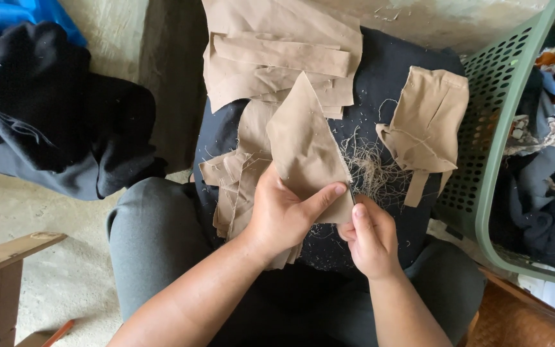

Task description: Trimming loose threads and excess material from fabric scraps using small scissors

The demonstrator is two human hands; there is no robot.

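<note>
1. The tan piece (306, 151) is held over the dark cushion (393, 77) on the person's lap; its long axis runs from its point, far from the person, down to its lower edge at the hands.
2. The left hand (284, 215) is nearer and grips its lower part, thumb pressed flat across the front.
3. The right hand (369, 238) is closed, pinching the lower right corner; a small dark tool may be there, unclear.
4. A thread tuft (370, 170) lies just right; tan scraps (277, 58) lie beyond; a green basket (483, 193) stands at far right.
</note>
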